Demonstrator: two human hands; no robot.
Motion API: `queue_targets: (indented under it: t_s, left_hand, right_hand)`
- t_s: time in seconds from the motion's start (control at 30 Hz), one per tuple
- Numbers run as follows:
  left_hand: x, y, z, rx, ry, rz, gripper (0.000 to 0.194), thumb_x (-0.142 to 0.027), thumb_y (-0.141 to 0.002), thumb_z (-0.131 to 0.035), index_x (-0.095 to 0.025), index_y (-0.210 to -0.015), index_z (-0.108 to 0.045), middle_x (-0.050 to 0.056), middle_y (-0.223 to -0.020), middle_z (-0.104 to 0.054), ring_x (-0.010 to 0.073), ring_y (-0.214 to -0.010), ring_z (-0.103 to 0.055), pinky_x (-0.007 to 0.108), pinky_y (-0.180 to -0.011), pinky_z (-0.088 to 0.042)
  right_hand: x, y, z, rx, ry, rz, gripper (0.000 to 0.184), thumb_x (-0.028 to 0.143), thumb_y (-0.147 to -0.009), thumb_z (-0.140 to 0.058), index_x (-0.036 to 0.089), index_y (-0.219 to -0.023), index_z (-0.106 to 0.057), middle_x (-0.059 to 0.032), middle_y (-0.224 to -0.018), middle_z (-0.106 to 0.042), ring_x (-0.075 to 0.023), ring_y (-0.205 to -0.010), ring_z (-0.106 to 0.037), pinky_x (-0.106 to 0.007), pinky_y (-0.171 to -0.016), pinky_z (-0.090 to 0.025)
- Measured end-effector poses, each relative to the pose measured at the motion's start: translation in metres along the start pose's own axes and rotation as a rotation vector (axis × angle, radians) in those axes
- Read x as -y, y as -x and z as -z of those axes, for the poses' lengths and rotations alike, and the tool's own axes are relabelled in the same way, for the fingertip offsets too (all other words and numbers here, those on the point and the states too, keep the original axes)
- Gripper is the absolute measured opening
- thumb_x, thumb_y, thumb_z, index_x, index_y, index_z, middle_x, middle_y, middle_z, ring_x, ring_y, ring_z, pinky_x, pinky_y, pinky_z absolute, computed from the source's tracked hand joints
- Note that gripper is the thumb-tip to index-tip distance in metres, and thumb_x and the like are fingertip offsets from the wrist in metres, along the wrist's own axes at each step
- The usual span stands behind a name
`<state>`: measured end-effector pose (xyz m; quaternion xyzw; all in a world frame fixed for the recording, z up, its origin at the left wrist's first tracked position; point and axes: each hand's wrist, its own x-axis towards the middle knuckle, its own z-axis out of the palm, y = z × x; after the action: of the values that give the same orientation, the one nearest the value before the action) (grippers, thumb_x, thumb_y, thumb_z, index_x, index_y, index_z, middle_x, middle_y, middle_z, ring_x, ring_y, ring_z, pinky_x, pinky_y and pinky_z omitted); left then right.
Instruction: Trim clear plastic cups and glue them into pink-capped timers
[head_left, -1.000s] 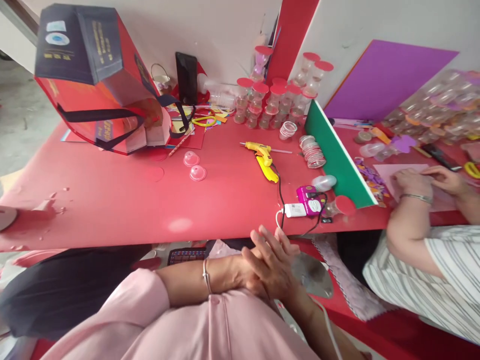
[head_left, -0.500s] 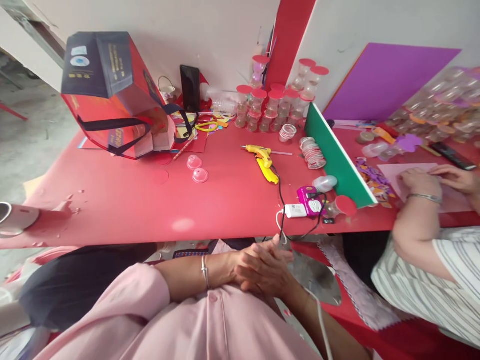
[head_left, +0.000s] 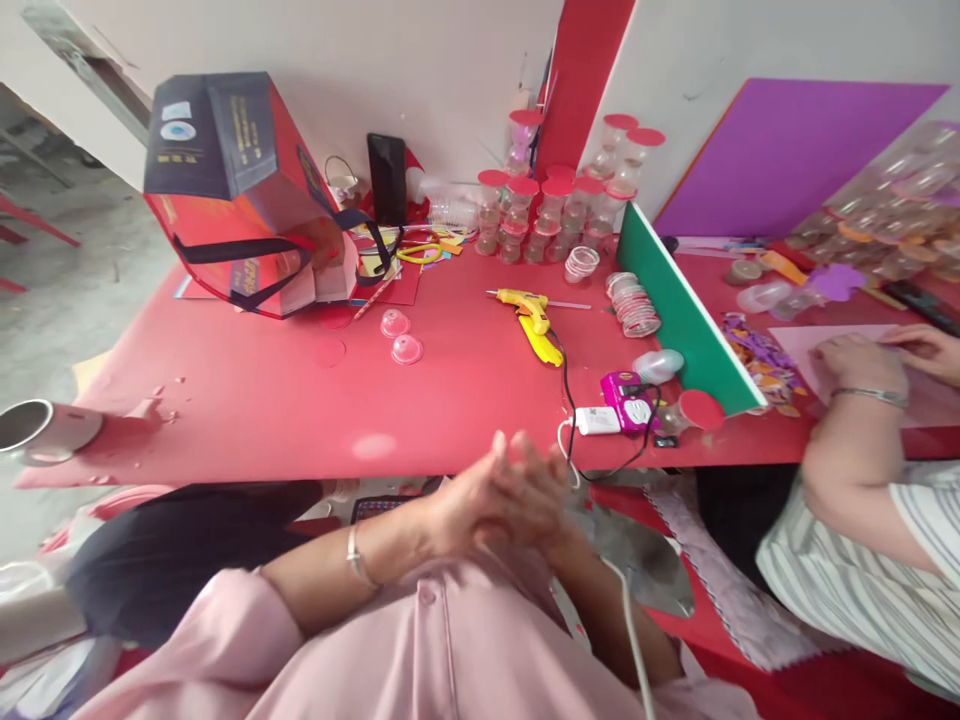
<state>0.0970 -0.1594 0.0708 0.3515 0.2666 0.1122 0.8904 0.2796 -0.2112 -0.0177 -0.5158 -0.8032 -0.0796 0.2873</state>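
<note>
My left hand (head_left: 465, 505), below a silver bracelet, lies palm to palm against my right hand (head_left: 534, 512) in front of my body, just off the table's front edge. The fingers of both hands look stretched out, though slightly blurred, and I see no object between them. Beyond them on the red table (head_left: 450, 420) rests a yellow glue gun (head_left: 523, 302) with a glue stick in its back and a black cord. Two clear plastic domes (head_left: 406, 349) sit left of it. A white plug adapter (head_left: 598, 420) and a pink box (head_left: 628, 402) are nearest my right hand.
A red and black bag (head_left: 255, 220) stands at the back left, a metal mug (head_left: 52, 430) at the left edge. Red-capped clear containers (head_left: 517, 220) are stacked by the wall. Past a green divider (head_left: 682, 310), another person's hands (head_left: 862, 365) rest on paper.
Both hands have moved slightly left and up, shifting from folded over each other to palm against palm with fingers raised. The view has shifted a little; the table objects stay in place.
</note>
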Motion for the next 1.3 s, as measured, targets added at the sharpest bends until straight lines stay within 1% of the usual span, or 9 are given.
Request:
queue_targets:
  t_s: [0.1,0.17,0.23,0.3,0.33,0.43,0.63,0.83,1.3]
  left_hand:
    - [-0.015,0.036,0.017,0.112,-0.141,-0.131,0.091,-0.088,-0.097,-0.025,-0.020,-0.108,-0.085,0.015,-0.156,-0.062,0.0408,-0.149,-0.053,0.058,-0.126,-0.038]
    - [-0.034,0.056,0.046,0.007,-0.435,-0.230,0.057,-0.071,-0.096,-0.061,-0.020,-0.099,-0.087,0.016,-0.139,-0.074,0.0383,-0.130,-0.068,0.052,-0.112,-0.053]
    - [-0.057,0.060,0.083,-0.524,-0.756,-0.472,0.037,-0.058,-0.087,-0.079,-0.025,-0.102,-0.085,0.010,-0.130,-0.076,0.0316,-0.114,-0.073,0.048,-0.102,-0.057]
    - [-0.078,0.049,0.122,-1.075,-1.025,-0.678,0.032,-0.057,-0.087,-0.077,-0.028,-0.099,-0.082,0.007,-0.117,-0.075,0.0253,-0.091,-0.072,0.046,-0.087,-0.060]
    - [-0.087,0.041,0.140,-1.185,-1.051,-0.696,0.030,-0.054,-0.088,-0.077,-0.027,-0.099,-0.080,0.007,-0.114,-0.073,0.0239,-0.086,-0.069,0.048,-0.088,-0.058]
    - [-0.104,0.017,0.176,-1.356,-1.162,-0.596,0.031,-0.054,-0.089,-0.076,-0.025,-0.101,-0.079,0.006,-0.109,-0.069,0.0192,-0.077,-0.062,0.045,-0.083,-0.055]
    - [-0.105,-0.003,0.188,-1.430,-1.361,-0.400,0.047,-0.064,-0.079,-0.082,-0.023,-0.102,-0.074,0.006,-0.109,-0.070,0.0235,-0.089,-0.068,0.038,-0.075,-0.051]
    - [-0.094,-0.008,0.198,-1.384,-1.486,-0.202,0.056,-0.070,-0.074,-0.081,-0.026,-0.108,-0.072,0.007,-0.110,-0.070,0.0262,-0.089,-0.072,0.034,-0.068,-0.048]
    - [-0.093,0.007,0.193,-1.314,-1.458,-0.325,0.047,-0.060,-0.085,-0.077,-0.026,-0.117,-0.076,0.009,-0.113,-0.069,0.0241,-0.086,-0.070,0.034,-0.065,-0.049]
  right_hand:
    - [-0.031,-0.032,0.012,-0.300,0.208,-0.131,0.064,0.056,-0.104,-0.056,0.031,-0.163,-0.047,-0.0117,-0.171,-0.045,-0.0414,-0.166,-0.024,-0.076,-0.129,-0.025]
    - [-0.038,-0.056,0.024,-0.510,0.244,-0.196,0.064,0.033,-0.103,-0.066,0.028,-0.163,-0.047,-0.0169,-0.168,-0.048,-0.0401,-0.157,-0.045,-0.067,-0.120,-0.047]
    - [-0.031,-0.083,0.031,-0.608,0.076,-0.225,0.070,0.028,-0.101,-0.071,0.028,-0.165,-0.043,-0.0159,-0.146,-0.070,-0.0302,-0.127,-0.074,-0.047,-0.102,-0.064]
    - [-0.017,-0.116,0.031,-0.607,-0.205,-0.239,0.042,0.031,-0.105,-0.066,0.027,-0.147,-0.063,-0.0029,-0.095,-0.083,-0.0190,-0.082,-0.081,-0.032,-0.079,-0.067]
    - [-0.011,-0.134,0.028,-0.595,-0.299,-0.239,0.022,0.033,-0.109,-0.058,0.028,-0.120,-0.077,0.0018,-0.074,-0.078,-0.0165,-0.069,-0.077,-0.031,-0.078,-0.065]
    - [-0.005,-0.198,0.009,-0.614,-0.519,-0.325,0.060,0.042,-0.115,-0.038,0.025,-0.067,-0.069,0.0039,-0.055,-0.062,-0.0117,-0.055,-0.065,-0.033,-0.086,-0.063]
    - [-0.030,-0.299,-0.088,-0.422,-0.731,-0.274,0.050,0.063,-0.109,-0.047,0.024,-0.110,-0.078,-0.0052,-0.105,-0.078,-0.0174,-0.096,-0.073,-0.033,-0.091,-0.059]
    - [-0.045,-0.295,-0.173,-0.187,-0.708,-0.271,0.030,0.043,-0.106,-0.057,0.023,-0.117,-0.078,-0.0050,-0.104,-0.078,-0.0174,-0.090,-0.071,-0.030,-0.085,-0.057]
    - [-0.030,-0.292,-0.189,0.079,-0.689,-0.021,0.037,0.034,-0.106,-0.057,0.027,-0.139,-0.073,-0.0037,-0.140,-0.074,-0.0225,-0.129,-0.062,-0.041,-0.119,-0.047]
